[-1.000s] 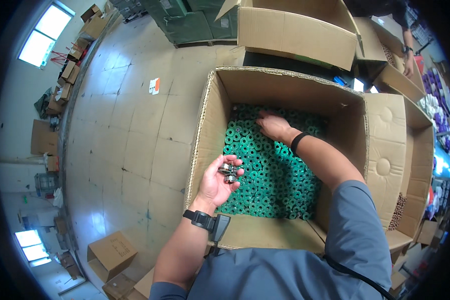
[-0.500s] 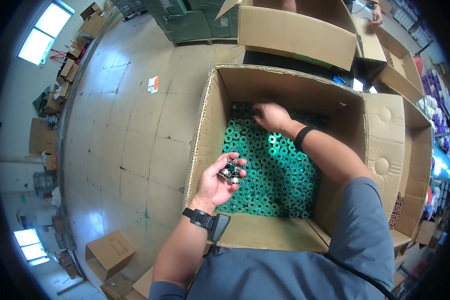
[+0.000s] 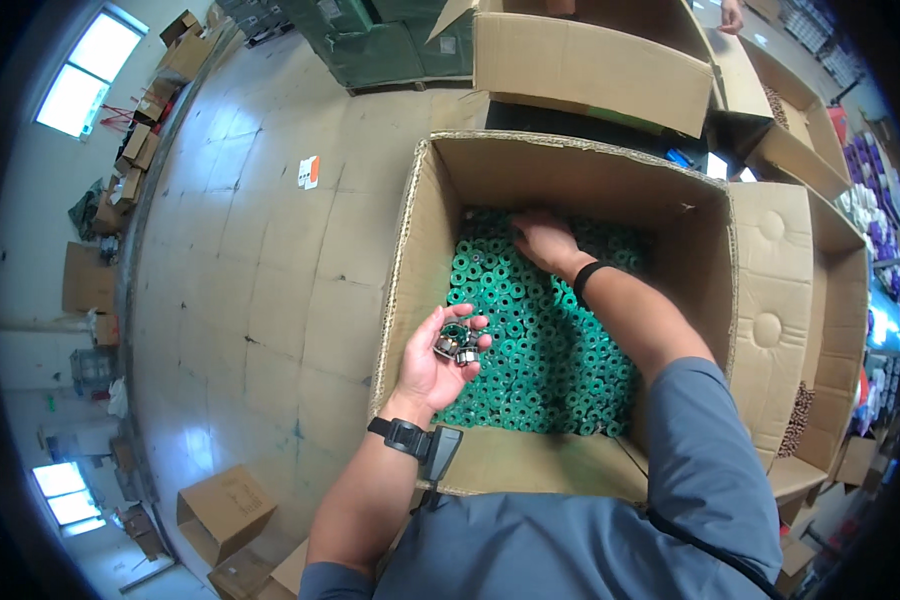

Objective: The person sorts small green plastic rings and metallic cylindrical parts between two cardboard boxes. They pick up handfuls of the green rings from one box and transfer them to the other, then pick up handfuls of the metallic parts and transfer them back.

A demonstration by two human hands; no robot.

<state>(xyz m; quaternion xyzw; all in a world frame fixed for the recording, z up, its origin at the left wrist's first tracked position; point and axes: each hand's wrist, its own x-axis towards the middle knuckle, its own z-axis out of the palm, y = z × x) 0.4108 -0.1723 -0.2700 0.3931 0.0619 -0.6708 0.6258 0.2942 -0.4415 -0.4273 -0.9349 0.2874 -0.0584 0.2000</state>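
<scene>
A large open cardboard box (image 3: pixel 410 270) stands in front of me, its bottom covered with several small green ring-shaped parts (image 3: pixel 540 340). My left hand (image 3: pixel 440 360) is held palm up over the box's near left side and cups a few small dark and green parts (image 3: pixel 455 345). My right hand (image 3: pixel 545 240) reaches into the far side of the box, palm down, with its fingers on the green parts there; whether it grips one is hidden. A black watch sits on my left wrist and a black band on my right.
More open cardboard boxes (image 3: pixel 590 60) stand behind and to the right (image 3: pixel 800 300). Another person's hand (image 3: pixel 732 15) shows at the top edge. Small boxes (image 3: pixel 220 510) lie on the tiled floor at lower left, and clutter lines the left wall.
My right hand has moved farther toward the box's far left corner across the green parts. My left hand stays in place with the small parts in its palm.
</scene>
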